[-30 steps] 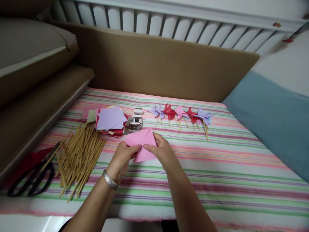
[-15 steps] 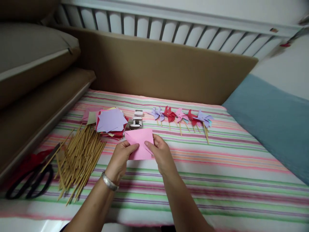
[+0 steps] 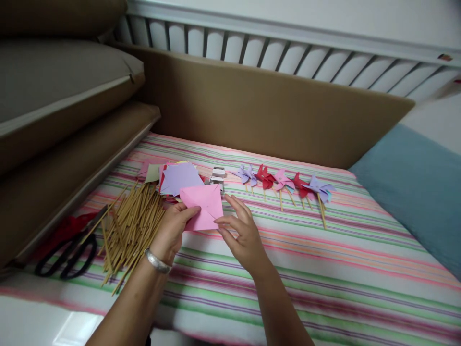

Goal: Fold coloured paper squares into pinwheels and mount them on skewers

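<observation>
A square of pink paper is pinched at its left edge by my left hand, thumb on top. Slits run in from its corners, and a small mark shows near its middle. My right hand is at the paper's lower right corner, fingers spread, the fingertips at or touching the edge. Behind the paper lies a stack of coloured paper squares, lilac on top. Beside the stack, partly covered by the pink square, are small metallic-looking items whose kind I cannot make out.
Thin wooden sticks lie in a heap at left, beside black-handled scissors and something red. Finished paper pinwheels form a row at the back right. Cushions rise at left; a brown panel stands behind the striped cloth.
My right hand has let go of its grip on the pink paper and its fingers have spread. My left hand keeps its hold. The whole view has shifted slightly.
</observation>
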A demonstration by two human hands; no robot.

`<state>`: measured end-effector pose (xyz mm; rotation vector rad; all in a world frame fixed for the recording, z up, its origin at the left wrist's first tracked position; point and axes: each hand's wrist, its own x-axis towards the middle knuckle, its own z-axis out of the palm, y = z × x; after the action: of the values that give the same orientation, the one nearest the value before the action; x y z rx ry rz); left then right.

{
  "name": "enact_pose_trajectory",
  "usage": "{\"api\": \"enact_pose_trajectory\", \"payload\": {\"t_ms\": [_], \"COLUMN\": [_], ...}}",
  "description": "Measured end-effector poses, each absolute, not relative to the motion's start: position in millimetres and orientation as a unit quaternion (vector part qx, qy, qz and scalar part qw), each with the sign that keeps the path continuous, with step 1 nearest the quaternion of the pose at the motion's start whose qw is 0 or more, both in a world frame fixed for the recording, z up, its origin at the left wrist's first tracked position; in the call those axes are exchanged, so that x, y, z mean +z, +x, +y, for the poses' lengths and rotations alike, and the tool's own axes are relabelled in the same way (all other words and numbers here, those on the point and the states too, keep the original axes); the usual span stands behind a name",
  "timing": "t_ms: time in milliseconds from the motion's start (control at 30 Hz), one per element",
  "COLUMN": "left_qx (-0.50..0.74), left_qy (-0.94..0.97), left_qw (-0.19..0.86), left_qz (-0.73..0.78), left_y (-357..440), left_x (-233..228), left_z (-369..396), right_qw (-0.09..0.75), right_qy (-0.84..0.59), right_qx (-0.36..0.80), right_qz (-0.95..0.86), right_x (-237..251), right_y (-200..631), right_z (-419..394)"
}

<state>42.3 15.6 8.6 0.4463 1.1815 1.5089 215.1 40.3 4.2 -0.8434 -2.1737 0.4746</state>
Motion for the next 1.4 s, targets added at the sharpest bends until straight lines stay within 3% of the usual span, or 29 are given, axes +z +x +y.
{"api": "enact_pose_trajectory", "payload": {"t_ms": [700, 1100, 1200, 1400], "left_qx": [0.555, 0.543, 0.506, 0.393], "left_qy": [0.311, 0.307, 0.338, 0.446], "left_qw": [0.579, 0.57, 0.587, 0.62], "left_qz": [0.509, 0.534, 0.534, 0.512], "left_y": [69.1, 60.5, 56.4, 59.6], "left_x": [3.7, 1.0, 1.4, 0.2], "left_z": [13.5, 14.3, 12.7, 8.7], "right_qw": [0.405, 0.401, 0.393, 0.268], "right_qy": [-0.469, -0.492, -0.502, -0.436], "right_qx": [0.32, 0.316, 0.401, 0.581], "right_qz": [-0.716, -0.705, -0.658, -0.633], "right_x": [1.0, 5.1, 11.7, 13.6], "right_y": [211.4, 212.4, 222.8, 234.3], "right_z": [43.0, 43.9, 47.4, 48.7]}}
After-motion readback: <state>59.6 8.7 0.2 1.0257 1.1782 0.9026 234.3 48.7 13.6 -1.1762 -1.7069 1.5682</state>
